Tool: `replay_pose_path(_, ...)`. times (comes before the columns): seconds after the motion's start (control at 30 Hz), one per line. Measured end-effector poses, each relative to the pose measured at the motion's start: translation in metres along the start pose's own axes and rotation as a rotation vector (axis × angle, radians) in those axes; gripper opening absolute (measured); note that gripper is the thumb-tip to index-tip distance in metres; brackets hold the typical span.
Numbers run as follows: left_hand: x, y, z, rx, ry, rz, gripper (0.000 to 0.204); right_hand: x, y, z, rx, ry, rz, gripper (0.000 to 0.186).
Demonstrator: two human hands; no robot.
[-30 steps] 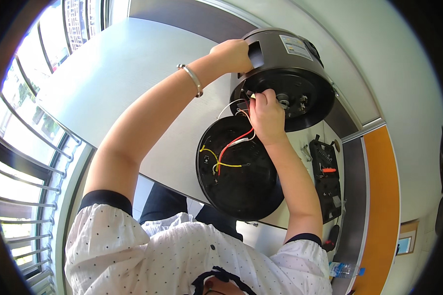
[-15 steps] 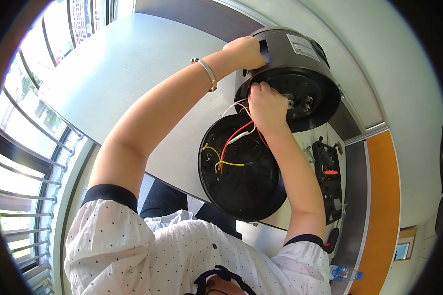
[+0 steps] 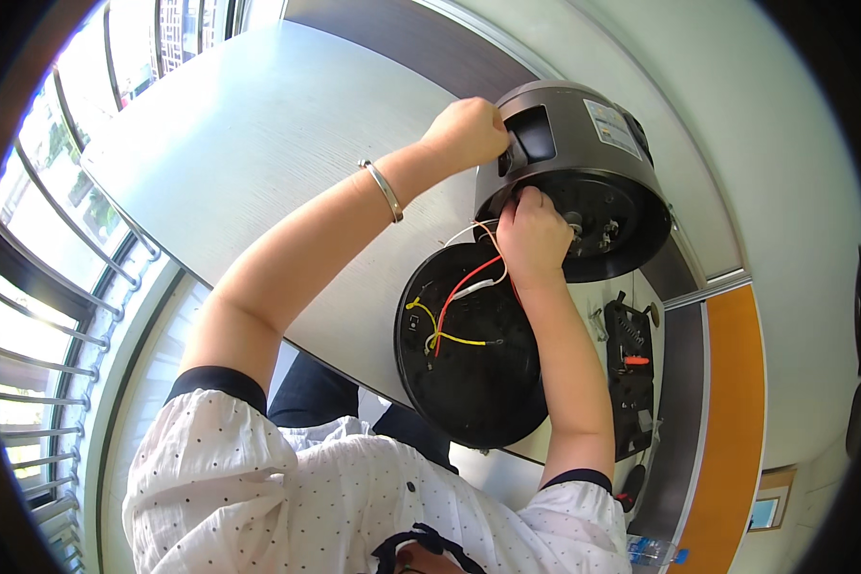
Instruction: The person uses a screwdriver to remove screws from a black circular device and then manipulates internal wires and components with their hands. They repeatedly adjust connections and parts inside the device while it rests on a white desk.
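The left hand (image 3: pixel 471 131) is curled at the left side of the big brown pot body (image 3: pixel 579 120), by its square hole. The right hand (image 3: pixel 538 234) has its bent fingers inside the pot body's open underside (I can't tell what either hand is holding). In the head view, the pot body is at the far right of the white table (image 3: pixel 354 105). Nearer sits a round black base (image 3: pixel 478 392) with red wire (image 3: pixel 456 290) and yellow wires (image 3: pixel 464 340). A black tool case (image 3: pixel 631 402) lies to the right.
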State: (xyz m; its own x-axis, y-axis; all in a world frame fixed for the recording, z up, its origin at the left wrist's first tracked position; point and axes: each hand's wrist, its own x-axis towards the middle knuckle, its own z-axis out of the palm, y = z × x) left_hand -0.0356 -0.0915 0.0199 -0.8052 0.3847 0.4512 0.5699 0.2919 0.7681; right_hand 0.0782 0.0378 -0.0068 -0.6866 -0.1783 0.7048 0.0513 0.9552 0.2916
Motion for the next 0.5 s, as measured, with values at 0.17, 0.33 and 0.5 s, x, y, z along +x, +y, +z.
replay_pose_path(0.17, -0.015, 0.002, 0.008, 0.097, 0.087, 0.028, 0.021, 0.002, -0.005, -0.001, 0.011, -0.012, 0.031, 0.012)
replay_pose_path(0.33, -0.016, 0.038, -0.006, 0.263, -0.063, -0.098, 0.024, -0.003, -0.002, 0.004, -0.038, 0.051, 0.037, 0.012)
replay_pose_path(0.5, 0.002, 0.053, -0.014, 0.370, -0.289, -0.135, 0.034, -0.002, -0.008, 0.007, -0.053, 0.095, 0.019, 0.011)
